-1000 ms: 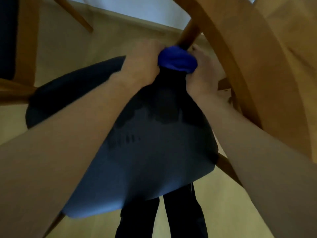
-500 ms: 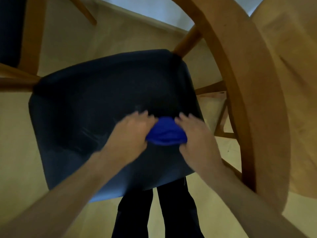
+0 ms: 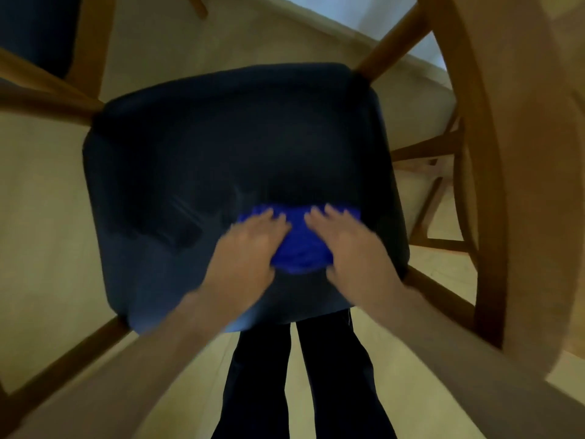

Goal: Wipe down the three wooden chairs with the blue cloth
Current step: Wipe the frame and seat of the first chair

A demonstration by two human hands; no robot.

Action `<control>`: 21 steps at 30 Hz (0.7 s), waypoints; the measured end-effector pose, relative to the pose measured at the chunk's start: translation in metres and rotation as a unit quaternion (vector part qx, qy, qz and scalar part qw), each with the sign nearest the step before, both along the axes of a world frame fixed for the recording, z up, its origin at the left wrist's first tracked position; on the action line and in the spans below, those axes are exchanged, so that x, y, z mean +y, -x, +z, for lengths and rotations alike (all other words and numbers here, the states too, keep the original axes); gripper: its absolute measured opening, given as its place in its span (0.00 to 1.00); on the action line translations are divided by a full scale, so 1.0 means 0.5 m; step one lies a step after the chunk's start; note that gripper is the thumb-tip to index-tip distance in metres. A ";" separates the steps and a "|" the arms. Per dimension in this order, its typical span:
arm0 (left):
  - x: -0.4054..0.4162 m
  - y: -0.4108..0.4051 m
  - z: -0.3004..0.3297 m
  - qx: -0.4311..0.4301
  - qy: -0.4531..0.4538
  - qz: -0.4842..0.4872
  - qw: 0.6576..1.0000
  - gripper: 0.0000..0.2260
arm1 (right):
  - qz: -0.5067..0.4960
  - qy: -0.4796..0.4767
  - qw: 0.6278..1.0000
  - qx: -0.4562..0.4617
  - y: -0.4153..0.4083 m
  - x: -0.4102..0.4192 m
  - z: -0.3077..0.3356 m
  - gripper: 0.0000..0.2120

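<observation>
Together both flat hands, left (image 3: 250,245) and right (image 3: 345,245), press blue cloth (image 3: 299,248) onto dark seat (image 3: 221,137).

- One blue cloth (image 3: 300,245)
- Two hands: left (image 3: 250,245), right (image 3: 351,245)
- Two chairs: near (image 3: 240,172), far (image 3: 34,30)
- One table (image 3: 522,185)
- Two legs (image 3: 304,381)

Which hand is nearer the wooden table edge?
Right. The right hand presses the blue cloth on the side toward the wooden table edge; the left hand lies beyond it.

Bare forearms (image 3: 152,359), dark trousers (image 3: 304,381)
</observation>
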State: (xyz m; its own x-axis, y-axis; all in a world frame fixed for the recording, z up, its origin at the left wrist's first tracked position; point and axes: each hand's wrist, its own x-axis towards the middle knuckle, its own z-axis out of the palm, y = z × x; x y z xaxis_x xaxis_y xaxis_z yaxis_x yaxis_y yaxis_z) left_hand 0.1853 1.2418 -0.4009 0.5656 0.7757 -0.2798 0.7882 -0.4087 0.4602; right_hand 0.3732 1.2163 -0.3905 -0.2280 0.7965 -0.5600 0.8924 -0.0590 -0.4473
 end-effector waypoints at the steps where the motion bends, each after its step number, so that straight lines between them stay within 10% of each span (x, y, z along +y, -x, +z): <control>1: -0.029 0.010 0.014 0.010 0.029 -0.028 0.999 0.25 | 0.031 0.039 0.999 0.005 0.002 -0.023 0.012 0.36; 13: 0.272 -0.018 0.034 0.006 -0.004 0.124 0.992 0.16 | -0.026 -0.153 0.987 -0.035 0.029 0.284 -0.022 0.30; 21: -0.085 0.041 -0.024 0.023 -0.025 0.091 0.995 0.29 | 0.072 -0.031 0.997 -0.021 0.050 -0.018 -0.014 0.29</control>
State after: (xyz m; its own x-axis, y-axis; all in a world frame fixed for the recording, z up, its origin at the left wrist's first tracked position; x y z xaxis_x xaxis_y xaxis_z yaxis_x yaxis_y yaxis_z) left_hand 0.1649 1.1992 -0.4131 0.4014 0.8781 -0.2602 0.8713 -0.2786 0.4041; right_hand 0.3481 1.2074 -0.3977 -0.3207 0.7901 -0.5224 0.9074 0.0982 -0.4086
